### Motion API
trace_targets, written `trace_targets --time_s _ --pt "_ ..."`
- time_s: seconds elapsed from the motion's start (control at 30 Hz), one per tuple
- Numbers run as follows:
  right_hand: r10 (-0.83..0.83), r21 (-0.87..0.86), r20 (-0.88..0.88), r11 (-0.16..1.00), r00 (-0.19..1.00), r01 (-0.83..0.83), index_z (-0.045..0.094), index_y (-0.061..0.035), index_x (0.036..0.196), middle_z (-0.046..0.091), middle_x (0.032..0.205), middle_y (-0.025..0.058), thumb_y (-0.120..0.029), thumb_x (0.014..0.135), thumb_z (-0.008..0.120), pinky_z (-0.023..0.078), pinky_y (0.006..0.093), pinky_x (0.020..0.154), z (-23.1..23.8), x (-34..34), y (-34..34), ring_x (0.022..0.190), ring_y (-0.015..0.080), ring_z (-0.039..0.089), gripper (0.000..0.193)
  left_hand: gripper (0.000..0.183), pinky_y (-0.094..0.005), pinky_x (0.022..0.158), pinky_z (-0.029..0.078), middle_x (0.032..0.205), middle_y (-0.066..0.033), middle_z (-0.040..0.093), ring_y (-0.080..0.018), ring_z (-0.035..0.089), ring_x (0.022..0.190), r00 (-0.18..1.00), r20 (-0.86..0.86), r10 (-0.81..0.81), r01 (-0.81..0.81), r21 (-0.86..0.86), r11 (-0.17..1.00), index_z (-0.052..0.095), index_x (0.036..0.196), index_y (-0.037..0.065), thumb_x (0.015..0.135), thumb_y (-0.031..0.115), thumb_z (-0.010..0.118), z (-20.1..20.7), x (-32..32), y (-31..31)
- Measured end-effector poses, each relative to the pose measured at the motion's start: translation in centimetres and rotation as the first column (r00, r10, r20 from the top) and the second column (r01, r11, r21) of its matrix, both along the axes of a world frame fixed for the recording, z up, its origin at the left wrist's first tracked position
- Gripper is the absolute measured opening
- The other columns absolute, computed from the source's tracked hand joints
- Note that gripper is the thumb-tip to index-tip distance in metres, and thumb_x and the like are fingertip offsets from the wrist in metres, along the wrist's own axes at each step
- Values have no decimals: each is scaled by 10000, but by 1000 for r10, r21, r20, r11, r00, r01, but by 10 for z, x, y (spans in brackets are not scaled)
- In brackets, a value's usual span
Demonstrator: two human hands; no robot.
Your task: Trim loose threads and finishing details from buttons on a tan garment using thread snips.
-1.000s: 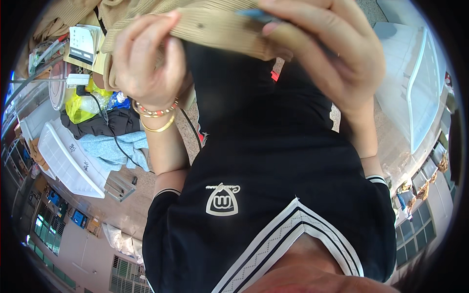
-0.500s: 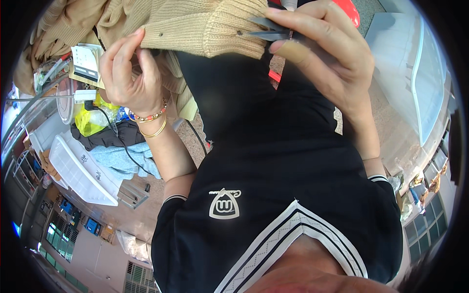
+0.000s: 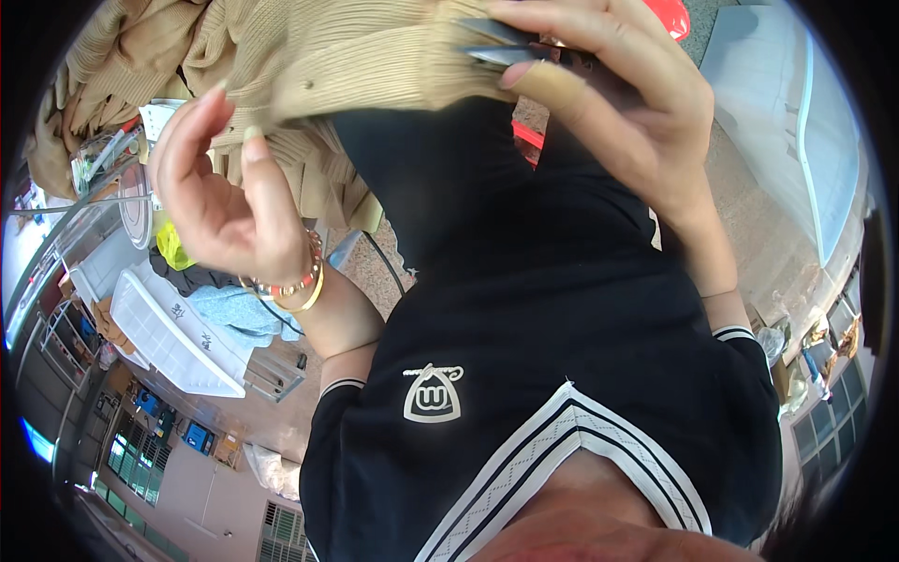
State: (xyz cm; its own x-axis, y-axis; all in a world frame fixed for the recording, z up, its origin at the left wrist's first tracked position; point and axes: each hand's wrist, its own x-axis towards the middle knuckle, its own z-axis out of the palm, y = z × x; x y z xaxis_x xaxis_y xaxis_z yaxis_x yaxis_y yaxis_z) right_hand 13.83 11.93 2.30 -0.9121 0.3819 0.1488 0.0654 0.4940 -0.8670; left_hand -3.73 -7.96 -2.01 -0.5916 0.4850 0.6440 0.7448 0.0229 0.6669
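A beige ribbed knit garment [image 3: 365,61] spreads across the top of the view over my lap, its left part blurred by motion. My right hand [image 3: 646,122] grips small dark thread snips [image 3: 496,42] between thumb and fingers, with a tan plaster on the thumb. The blades lie parted against the knit's right end. A small dark hole or mark shows in the band to the left of them. My left hand [image 3: 225,201], wearing bracelets [image 3: 304,286], is off the garment's left edge with thumb and fingers apart, holding nothing.
More beige knitwear [image 3: 140,56] is heaped at the upper left. Below it are a white plastic bin [image 3: 173,332], light blue cloth [image 3: 234,314] and a dark cable [image 3: 379,253]. A large translucent bin [image 3: 763,122] stands at the right, near something red [image 3: 670,17].
My left hand has let go of the garment's left edge and moved left and down. The snips and my right hand have shifted slightly left.
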Motion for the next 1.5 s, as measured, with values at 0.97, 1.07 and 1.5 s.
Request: trace_targets --time_s 0.97,1.07,1.5 --pt "-191 -171 -323 975 927 142 681 -9 1161 575 845 80 -55 781 803 435 257 583 -54 20 -18 700 164 559 402 309 -216 794 570 1097 -64 512 -143 617 960 998 -15 -55 50 -223 973 722 1045 22 752 11 818 -2 58 36" --pt "-190 -183 -329 974 925 135 685 -9 1156 577 843 81 -46 789 794 433 257 581 -55 19 -19 699 164 561 384 344 -212 789 545 1101 -66 497 -143 598 959 998 20 -56 59 -216 975 728 1043 29 719 10 843 -2 58 36" --pt "-183 -158 -321 978 929 138 700 -8 1118 591 829 80 -31 804 776 448 250 592 -56 17 -17 705 164 577 324 345 -213 779 534 1090 -58 500 -139 587 947 998 29 -58 63 -211 976 735 1038 45 715 44 856 -3 56 35"
